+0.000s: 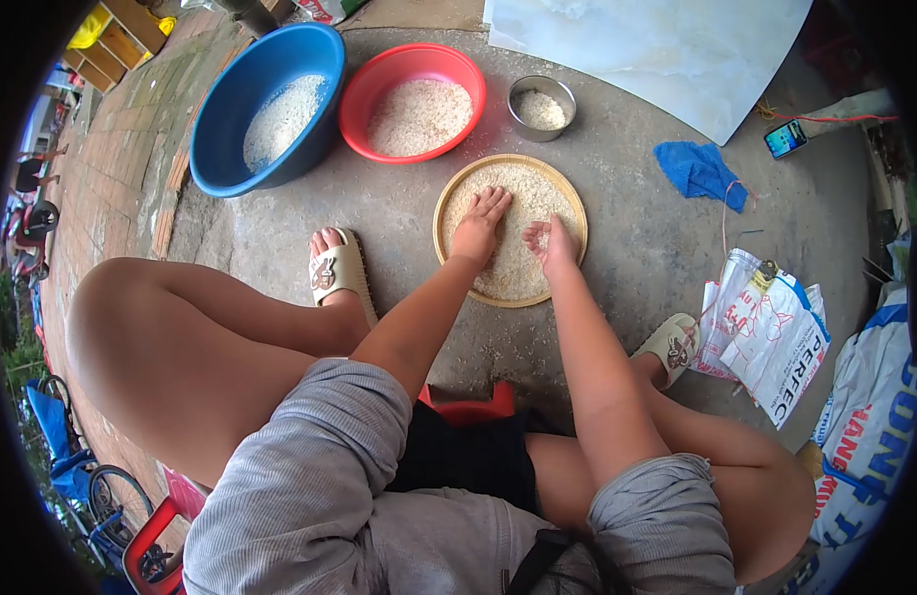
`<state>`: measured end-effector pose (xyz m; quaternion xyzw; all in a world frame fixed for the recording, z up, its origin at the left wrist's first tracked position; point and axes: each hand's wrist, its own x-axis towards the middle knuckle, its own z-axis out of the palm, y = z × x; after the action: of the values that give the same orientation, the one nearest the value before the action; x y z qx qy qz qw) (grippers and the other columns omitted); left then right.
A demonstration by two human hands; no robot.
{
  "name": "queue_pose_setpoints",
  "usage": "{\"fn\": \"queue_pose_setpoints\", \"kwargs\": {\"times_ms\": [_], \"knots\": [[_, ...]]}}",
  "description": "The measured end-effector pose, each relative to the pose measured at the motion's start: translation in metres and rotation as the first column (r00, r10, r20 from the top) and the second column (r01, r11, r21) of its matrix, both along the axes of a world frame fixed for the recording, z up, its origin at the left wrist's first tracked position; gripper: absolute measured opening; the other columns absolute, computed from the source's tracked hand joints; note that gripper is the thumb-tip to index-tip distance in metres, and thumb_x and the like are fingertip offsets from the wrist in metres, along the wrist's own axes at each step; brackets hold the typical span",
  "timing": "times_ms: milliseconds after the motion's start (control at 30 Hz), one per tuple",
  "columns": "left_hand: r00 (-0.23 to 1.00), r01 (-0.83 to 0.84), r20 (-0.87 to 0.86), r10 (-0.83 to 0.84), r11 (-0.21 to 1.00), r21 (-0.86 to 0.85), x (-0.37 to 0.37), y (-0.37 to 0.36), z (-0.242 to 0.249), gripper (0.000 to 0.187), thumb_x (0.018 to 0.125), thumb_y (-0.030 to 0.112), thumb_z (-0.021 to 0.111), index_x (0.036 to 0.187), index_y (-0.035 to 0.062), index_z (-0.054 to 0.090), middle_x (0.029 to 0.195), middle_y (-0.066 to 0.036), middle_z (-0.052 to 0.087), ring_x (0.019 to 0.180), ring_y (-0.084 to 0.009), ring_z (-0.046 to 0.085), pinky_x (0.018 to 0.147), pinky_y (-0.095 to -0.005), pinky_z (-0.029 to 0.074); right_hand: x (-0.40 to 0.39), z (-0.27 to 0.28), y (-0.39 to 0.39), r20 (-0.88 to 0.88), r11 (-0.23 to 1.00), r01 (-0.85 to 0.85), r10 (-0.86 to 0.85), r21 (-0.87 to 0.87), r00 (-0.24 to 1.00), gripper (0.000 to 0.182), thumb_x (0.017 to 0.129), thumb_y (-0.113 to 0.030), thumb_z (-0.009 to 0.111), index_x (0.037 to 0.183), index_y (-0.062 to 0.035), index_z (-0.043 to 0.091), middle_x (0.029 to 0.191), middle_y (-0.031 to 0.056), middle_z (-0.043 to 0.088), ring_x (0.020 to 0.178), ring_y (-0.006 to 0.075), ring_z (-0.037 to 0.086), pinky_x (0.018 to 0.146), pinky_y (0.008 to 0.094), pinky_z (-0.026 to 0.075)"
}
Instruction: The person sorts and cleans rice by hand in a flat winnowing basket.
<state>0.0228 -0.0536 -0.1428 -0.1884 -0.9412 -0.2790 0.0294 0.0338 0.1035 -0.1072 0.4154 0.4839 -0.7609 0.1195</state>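
Observation:
A round woven bamboo tray (441, 231) lies on the concrete in front of me, covered with a layer of pale rice grains (518, 281). My left hand (481, 226) rests palm down on the rice, fingers stretched out. On the tray's right side, my right hand (552, 244) is turned with its palm partly up and its fingers curled. A few pale grains seem to lie in that cupped palm.
Behind the tray stand a blue basin (210, 149), a red basin (357, 129) and a metal bowl (521, 121), each holding rice. A blue cloth (698, 174), a phone (786, 139) and printed sacks (776, 337) lie to the right. My sandalled feet flank the tray.

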Motion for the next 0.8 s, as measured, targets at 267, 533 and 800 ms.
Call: {"fn": "queue_pose_setpoints", "kwargs": {"times_ms": [267,533,800], "knots": [[0.990,0.137,-0.011,-0.139,0.957,0.254,0.007,0.049,0.042,0.061,0.078,0.002,0.052,0.135,0.0161,0.038,0.136,-0.011,0.043,0.122,-0.0332,0.045,0.102,-0.0404,0.038,-0.005,-0.007,0.009,0.042,0.997,0.014,-0.011,-0.076,0.999,0.040,0.097,-0.031,0.038,0.111,0.0031,0.053,0.105,0.0145,0.059,0.095,0.0254,0.061,0.073,0.0337,0.053],[0.995,0.039,-0.097,-0.028,0.993,0.112,0.011,0.058,0.054,0.044,0.094,0.021,0.041,0.136,0.0091,0.038,0.138,-0.012,0.041,0.133,-0.0291,0.031,0.110,-0.0424,0.021,-0.004,-0.041,0.031,-0.041,0.928,-0.096,0.088,-0.361,0.995,0.030,0.095,-0.041,0.041,0.095,-0.0123,0.052,0.078,0.0033,0.052,0.065,0.0128,0.049,0.054,0.0295,0.041],[0.997,0.080,-0.023,-0.078,0.995,0.061,-0.002,0.003,0.007,0.043,0.086,0.007,0.046,0.128,0.0137,0.049,0.132,-0.009,0.048,0.126,-0.0235,0.041,0.108,-0.0379,0.029,-0.002,-0.015,0.014,0.108,0.969,0.058,-0.033,-0.239,0.994,0.037,0.095,-0.037,0.043,0.073,-0.0078,0.047,0.051,-0.0001,0.039,0.039,0.0109,0.035,0.033,0.0239,0.026]]}}
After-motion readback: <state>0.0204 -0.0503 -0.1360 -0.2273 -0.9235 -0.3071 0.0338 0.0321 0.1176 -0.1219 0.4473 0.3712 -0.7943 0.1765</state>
